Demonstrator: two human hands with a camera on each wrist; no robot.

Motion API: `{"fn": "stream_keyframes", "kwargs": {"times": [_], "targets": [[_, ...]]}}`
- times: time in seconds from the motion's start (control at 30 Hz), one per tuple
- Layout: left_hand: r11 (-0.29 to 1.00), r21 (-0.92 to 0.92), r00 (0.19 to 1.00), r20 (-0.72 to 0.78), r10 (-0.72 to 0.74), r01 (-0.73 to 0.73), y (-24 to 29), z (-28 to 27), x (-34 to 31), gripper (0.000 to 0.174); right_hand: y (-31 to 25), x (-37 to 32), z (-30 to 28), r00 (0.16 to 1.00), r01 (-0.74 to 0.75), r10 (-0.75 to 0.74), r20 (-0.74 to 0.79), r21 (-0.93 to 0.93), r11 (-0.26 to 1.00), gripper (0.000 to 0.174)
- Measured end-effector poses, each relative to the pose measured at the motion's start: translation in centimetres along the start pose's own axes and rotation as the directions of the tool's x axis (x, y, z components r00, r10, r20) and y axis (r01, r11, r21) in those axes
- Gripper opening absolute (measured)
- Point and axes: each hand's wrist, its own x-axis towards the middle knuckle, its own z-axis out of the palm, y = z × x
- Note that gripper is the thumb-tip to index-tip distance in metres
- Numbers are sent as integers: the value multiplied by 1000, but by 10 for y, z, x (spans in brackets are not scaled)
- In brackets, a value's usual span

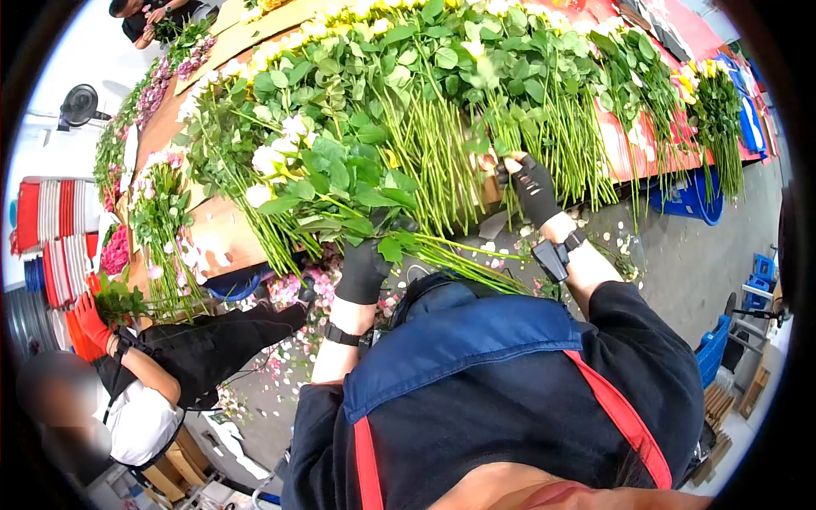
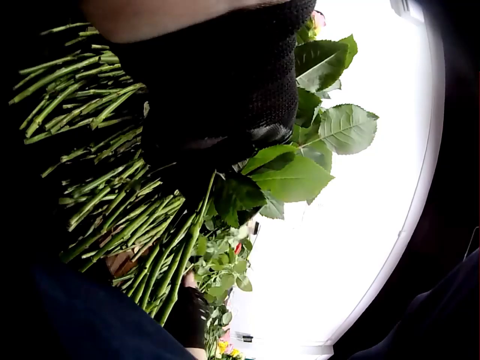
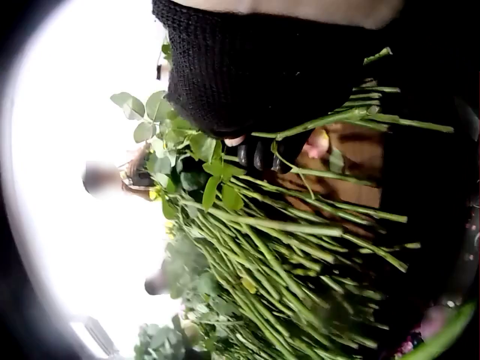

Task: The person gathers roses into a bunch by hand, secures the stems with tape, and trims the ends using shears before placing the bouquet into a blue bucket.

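My left hand (image 1: pixel 364 270), in a black glove, grips a bunch of roses (image 1: pixel 327 174) with pale pink-white heads and broad leaves. The bunch's cut stems (image 2: pixel 176 262) stick out to the right, past the hand. Farther right, my right hand (image 1: pixel 535 189) is at the near edge of the laid-out roses, its glove baring at least some fingertips. Its thumb and curled fingers pinch a green rose stem (image 3: pixel 322 122) among the leaves. Below that hand in the right wrist view lie many loose stems (image 3: pixel 277 232). The left palm and most of its fingers are hidden.
Yellow roses (image 1: pixel 340 34) line the table's far side, stems toward me. A blue bucket (image 1: pixel 690 197) stands under the right end. Petals litter the floor (image 1: pixel 280 340). At left, another person wears a red glove (image 1: pixel 92 321); someone else stands at the far left corner.
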Motion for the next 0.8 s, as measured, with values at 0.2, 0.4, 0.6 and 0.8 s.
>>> {"fn": "stream_keyframes", "kwargs": {"times": [0.2,0.4,0.6,0.8], "targets": [[993,-114,993,-115,-36,23,22,19,-7,34,21,-6,-1,983,155,11,183,-861,484,21],[998,62,998,-65,-4,8,-4,-1,-5,33,7,-10,5,948,314,30,316,-948,54,19],[945,-307,992,-15,-126,115,4,5,-6,31,24,3,-3,938,346,-102,330,-904,253,17],[773,-569,907,-107,-407,280,10,9,-6,26,44,-29,-42,977,215,-84,198,-925,315,15]]}}
